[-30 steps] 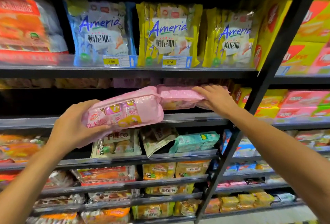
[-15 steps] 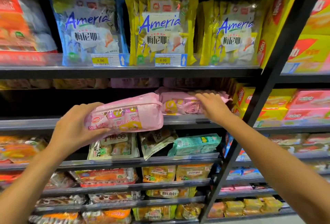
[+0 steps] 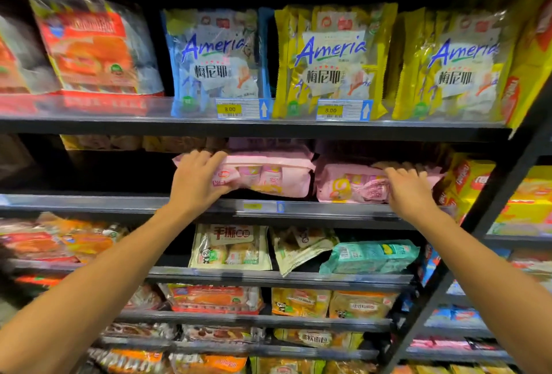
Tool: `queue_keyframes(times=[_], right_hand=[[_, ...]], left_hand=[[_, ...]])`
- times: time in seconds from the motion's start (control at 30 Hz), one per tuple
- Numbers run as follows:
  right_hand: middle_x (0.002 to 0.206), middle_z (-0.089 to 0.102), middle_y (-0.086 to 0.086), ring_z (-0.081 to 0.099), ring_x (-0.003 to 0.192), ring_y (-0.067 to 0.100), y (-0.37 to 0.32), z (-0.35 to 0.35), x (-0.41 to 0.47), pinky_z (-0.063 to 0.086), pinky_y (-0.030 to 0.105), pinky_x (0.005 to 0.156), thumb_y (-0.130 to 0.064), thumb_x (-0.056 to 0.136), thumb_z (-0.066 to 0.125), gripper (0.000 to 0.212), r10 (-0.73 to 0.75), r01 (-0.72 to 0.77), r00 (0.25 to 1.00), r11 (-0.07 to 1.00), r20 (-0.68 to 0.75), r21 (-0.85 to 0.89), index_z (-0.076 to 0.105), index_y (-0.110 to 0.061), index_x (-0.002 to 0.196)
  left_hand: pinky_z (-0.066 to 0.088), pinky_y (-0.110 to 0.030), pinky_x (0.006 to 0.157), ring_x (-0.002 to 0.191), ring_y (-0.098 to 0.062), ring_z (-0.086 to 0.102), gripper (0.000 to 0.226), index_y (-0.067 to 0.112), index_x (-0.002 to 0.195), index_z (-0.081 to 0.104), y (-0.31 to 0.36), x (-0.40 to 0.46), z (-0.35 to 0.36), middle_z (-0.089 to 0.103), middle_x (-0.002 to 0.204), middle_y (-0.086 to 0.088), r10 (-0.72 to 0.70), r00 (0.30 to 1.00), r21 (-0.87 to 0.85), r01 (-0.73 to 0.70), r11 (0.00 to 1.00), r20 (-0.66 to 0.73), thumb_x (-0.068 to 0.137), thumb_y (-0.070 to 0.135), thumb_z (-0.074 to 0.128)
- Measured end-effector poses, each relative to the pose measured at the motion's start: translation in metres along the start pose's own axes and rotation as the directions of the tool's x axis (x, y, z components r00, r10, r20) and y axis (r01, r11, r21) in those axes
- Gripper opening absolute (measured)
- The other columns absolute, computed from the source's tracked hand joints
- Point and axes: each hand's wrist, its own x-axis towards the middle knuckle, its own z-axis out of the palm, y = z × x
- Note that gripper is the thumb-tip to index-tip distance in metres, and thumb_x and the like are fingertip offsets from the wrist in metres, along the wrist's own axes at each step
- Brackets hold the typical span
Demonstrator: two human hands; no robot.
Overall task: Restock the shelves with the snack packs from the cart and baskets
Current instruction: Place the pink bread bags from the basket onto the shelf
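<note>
Two pink snack packs lie side by side on the second shelf [image 3: 328, 209]. My left hand [image 3: 198, 178] grips the left end of the left pink pack [image 3: 268, 173], fingers curled over its top and thumb under its front edge. The pack sits inside the shelf opening, just above the shelf's front rail. My right hand [image 3: 410, 187] lies on the right part of the right pink pack [image 3: 349, 184], with its fingers curved over the pack's top. That pack rests on the shelf. More pink packs show dimly behind both.
Blue [image 3: 215, 60] and yellow [image 3: 331, 60] Ameria bags stand on the shelf above. Yellow boxes [image 3: 472, 179] sit right of the pink packs, beside a black slanted upright [image 3: 490, 203]. Lower shelves hold bread and cake packs. The second shelf is dark left of my left hand.
My left hand has carried its pink pack up and forward from in front of the shelf into the shelf opening, beside the other pack. My right hand stays on the right pack.
</note>
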Motion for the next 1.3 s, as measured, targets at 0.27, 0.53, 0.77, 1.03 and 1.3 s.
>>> queue_keyframes(times=[0.27, 0.53, 0.77, 1.03, 1.3], right_hand=[[0.126, 0.059, 0.014, 0.048, 0.120, 0.038, -0.014, -0.009, 0.000, 0.031, 0.046, 0.102, -0.011, 0.093, 0.055, 0.038, 0.136, -0.131, 0.988, 0.989, 0.067, -0.075, 0.050, -0.011, 0.131], [0.127, 0.058, 0.014, 0.047, 0.121, 0.037, -0.014, -0.013, 0.000, 0.030, 0.045, 0.103, -0.016, 0.096, 0.053, 0.035, 0.121, -0.116, 0.987, 0.992, 0.103, -0.054, 0.049, -0.011, 0.131], [0.117, 0.062, 0.018, 0.051, 0.114, 0.041, -0.008, -0.006, -0.001, 0.034, 0.049, 0.098, -0.046, 0.099, 0.056, 0.046, 0.070, -0.072, 0.997, 0.996, 0.038, 0.059, 0.056, -0.008, 0.123], [0.113, 0.060, 0.010, 0.049, 0.101, 0.036, 0.003, 0.005, -0.019, 0.036, 0.054, 0.092, -0.056, 0.094, 0.048, 0.056, -0.107, 0.144, 0.965, 0.979, -0.240, 0.143, 0.056, -0.013, 0.129], [0.133, 0.060, 0.002, 0.050, 0.124, 0.027, 0.021, 0.019, -0.053, 0.043, 0.043, 0.105, -0.057, 0.101, 0.035, 0.058, -0.277, 0.347, 0.926, 0.893, -0.256, 0.288, 0.060, -0.019, 0.137]], left_hand=[[0.038, -0.033, 0.065, 0.080, -0.029, 0.058, 0.054, 0.009, 0.080, 0.057, -0.002, 0.051, 0.022, 0.067, 0.088, -0.012, -0.278, 0.781, 0.047, 0.306, 0.951, 0.560, 0.092, 0.061, 0.061], [0.039, -0.031, 0.082, 0.108, -0.032, 0.061, 0.049, 0.007, 0.116, 0.066, -0.001, 0.056, 0.033, 0.068, 0.120, -0.019, -0.147, 0.660, -0.034, 0.253, 0.967, 0.737, 0.106, 0.048, 0.041], [0.047, -0.032, 0.071, 0.093, -0.028, 0.061, 0.037, 0.015, 0.130, 0.062, 0.003, 0.056, 0.057, 0.066, 0.114, -0.009, -0.179, 0.772, 0.049, 0.189, 0.981, 0.610, 0.096, 0.027, 0.053], [0.041, -0.041, 0.078, 0.094, -0.035, 0.060, 0.046, 0.013, 0.100, 0.060, 0.037, 0.027, 0.030, 0.062, 0.091, -0.009, -0.162, 0.857, 0.069, 0.148, 0.987, 0.489, 0.103, 0.054, 0.042], [0.034, -0.055, 0.112, 0.138, -0.037, 0.031, 0.061, 0.033, 0.153, 0.038, 0.070, -0.023, 0.037, 0.038, 0.152, -0.006, 0.023, 0.942, -0.112, 0.015, 0.994, 0.335, 0.101, 0.062, 0.027]])
